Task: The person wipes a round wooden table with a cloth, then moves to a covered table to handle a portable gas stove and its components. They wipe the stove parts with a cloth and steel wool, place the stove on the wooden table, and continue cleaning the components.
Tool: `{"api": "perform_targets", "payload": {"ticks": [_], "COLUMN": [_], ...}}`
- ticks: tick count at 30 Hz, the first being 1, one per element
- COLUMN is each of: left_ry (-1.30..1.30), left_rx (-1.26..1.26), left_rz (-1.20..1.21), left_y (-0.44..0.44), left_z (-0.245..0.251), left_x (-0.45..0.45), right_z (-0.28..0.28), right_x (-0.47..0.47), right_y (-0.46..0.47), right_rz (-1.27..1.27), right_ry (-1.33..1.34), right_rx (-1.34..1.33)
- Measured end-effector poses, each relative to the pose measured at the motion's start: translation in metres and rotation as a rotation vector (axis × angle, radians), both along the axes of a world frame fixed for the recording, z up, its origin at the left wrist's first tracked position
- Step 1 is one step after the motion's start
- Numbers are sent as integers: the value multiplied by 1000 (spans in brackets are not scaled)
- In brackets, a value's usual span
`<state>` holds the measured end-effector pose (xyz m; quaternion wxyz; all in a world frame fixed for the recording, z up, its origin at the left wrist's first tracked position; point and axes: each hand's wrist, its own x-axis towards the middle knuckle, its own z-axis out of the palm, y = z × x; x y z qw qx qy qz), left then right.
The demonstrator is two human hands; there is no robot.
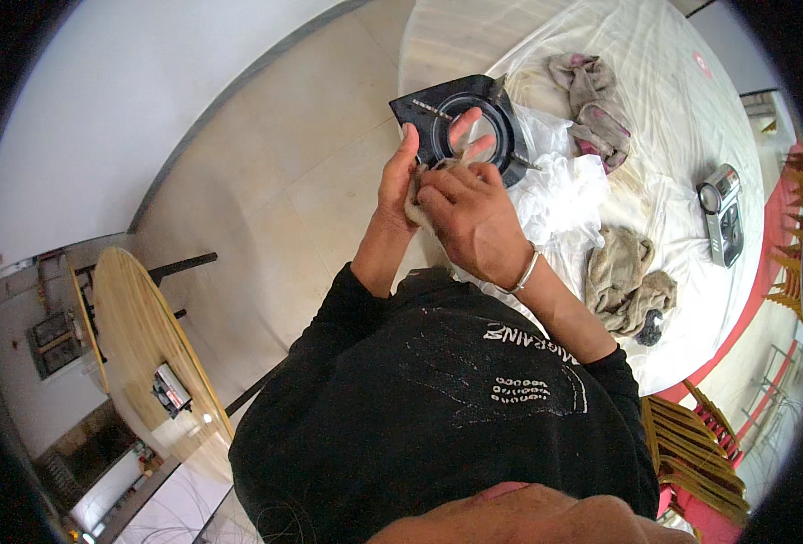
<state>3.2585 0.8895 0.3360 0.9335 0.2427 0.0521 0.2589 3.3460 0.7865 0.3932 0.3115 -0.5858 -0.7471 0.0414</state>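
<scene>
My left hand grips a black square plate that has a round opening and raised metal prongs, like a gas-stove pan support. Its thumb lies along the near side, and two fingertips show through the opening. Bunched in my right hand is a dirty beige cloth, held up against the plate's near edge. The right fingers hide part of both cloth and plate. The plate is held in the air, tilted, beside the edge of a plastic-covered round table.
On the plastic sheet are a crumpled white plastic bag, a stained grey cloth, a brown cloth and a silver-and-black appliance. An oval wooden table stands left, bearing a small device. Stacked chairs are lower right.
</scene>
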Motion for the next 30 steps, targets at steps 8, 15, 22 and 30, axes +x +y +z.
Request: {"api": "perform_targets", "payload": {"ticks": [8, 15, 22, 30], "left_ry": [-15, 81, 145, 166], "left_rx": [73, -124, -183, -41], "left_rz": [193, 208, 214, 64], "left_y": [34, 22, 16, 8], "left_z": [3, -20, -44, -39], "left_x": [-6, -8, -27, -33], "right_z": [-30, -38, -99, -19], "right_x": [-13, 8, 72, 92], "right_y": [-41, -33, -57, -36], "right_rz": [209, -471, -594, -399], "right_ry": [528, 492, 277, 169], "right_rx": [-127, 76, 28, -7]}}
